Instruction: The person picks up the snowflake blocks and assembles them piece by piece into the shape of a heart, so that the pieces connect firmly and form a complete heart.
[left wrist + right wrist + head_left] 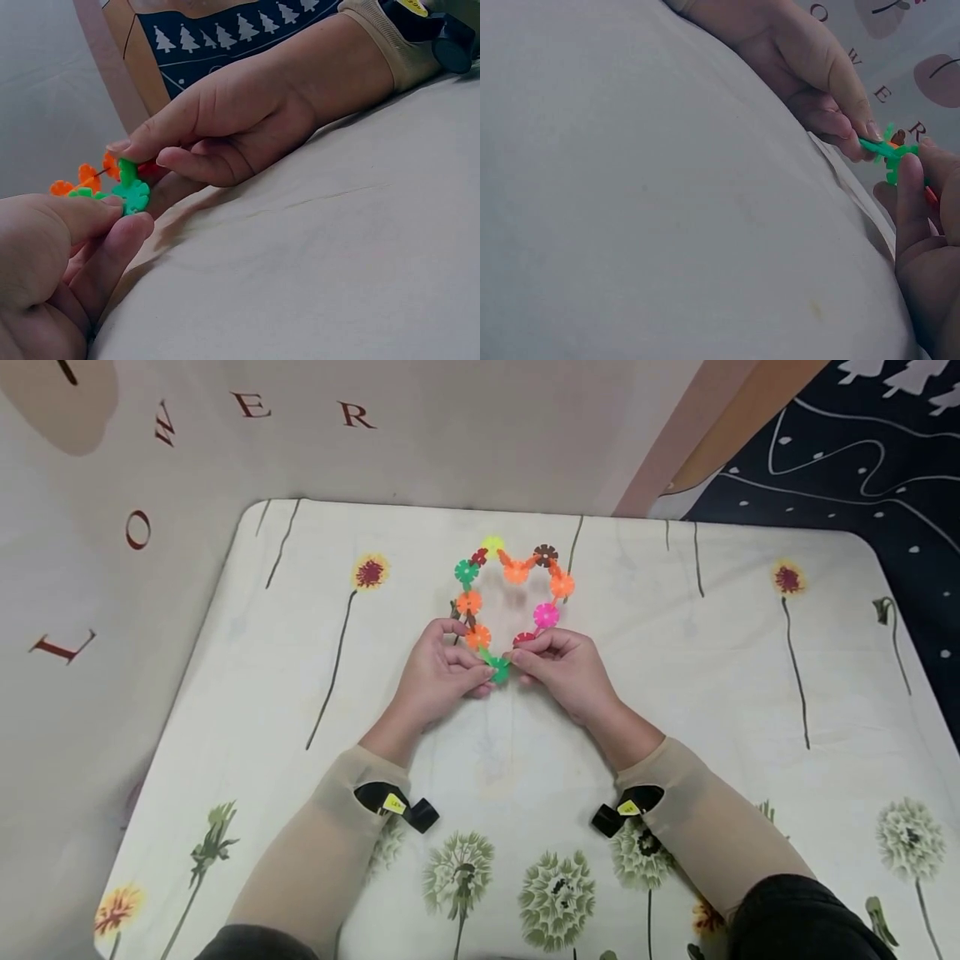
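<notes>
Flower-shaped plastic discs, slotted together, form a heart-like ring above the table in the head view, with orange [515,572], yellow [492,547], brown [546,556] and pink [546,616] pieces among them. At its lower tip, my left hand [446,670] pinches a dark green disc [498,671] between thumb and finger. My right hand [564,670] pinches a bright green piece [127,172] joined to that disc, seen in the left wrist view. A red disc [524,638] lies partly hidden behind the right fingers. Both hands nearly meet at the tip.
A white cloth printed with flowers [675,677] covers the table. Behind it hangs a pale curtain [465,452] with letters, and a dark patterned cloth [847,468] is at the back right. Each wrist wears a black strap with a small camera [422,815].
</notes>
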Tool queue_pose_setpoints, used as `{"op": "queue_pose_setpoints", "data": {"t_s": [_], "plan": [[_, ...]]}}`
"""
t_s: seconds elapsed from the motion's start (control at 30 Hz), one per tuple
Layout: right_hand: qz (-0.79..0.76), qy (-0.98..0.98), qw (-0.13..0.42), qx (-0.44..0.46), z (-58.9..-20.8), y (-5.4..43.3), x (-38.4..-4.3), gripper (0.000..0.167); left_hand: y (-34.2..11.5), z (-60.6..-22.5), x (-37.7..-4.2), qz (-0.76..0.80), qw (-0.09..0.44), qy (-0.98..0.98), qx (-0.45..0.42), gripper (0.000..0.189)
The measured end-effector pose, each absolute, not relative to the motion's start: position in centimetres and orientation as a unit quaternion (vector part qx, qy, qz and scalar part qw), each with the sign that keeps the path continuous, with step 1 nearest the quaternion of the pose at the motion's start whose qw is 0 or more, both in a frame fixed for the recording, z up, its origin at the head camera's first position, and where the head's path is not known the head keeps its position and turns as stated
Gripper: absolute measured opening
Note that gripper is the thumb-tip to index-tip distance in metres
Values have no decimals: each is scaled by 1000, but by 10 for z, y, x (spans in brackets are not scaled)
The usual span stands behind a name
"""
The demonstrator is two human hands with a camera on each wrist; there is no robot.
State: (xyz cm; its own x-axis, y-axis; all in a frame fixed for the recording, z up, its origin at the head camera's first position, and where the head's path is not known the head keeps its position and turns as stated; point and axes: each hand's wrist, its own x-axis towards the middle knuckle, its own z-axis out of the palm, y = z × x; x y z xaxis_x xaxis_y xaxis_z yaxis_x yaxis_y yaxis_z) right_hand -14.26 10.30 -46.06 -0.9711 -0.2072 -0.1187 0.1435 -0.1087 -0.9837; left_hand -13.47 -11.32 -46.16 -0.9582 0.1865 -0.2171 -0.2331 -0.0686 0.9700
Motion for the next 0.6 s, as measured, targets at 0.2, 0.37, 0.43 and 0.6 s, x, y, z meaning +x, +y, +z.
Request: {"op": "queue_pose_setpoints", "data": {"t_s": [0.2,0.37,0.43,0.6], "plan": [[-745,655,123,-27,-463,104,-143,13,-113,-463,-134,730,142,668,-17,61],[-745,655,125,-26,-463,102,-142,10,-114,-464,-133,727,142,671,-21,61],[-744,657,121,-30,-463,102,-141,9,-114,-463,-133,726,141,673,-19,61],[-735,668,108,-46,-463,100,-139,11,-115,-463,-133,727,138,672,-16,62]]}}
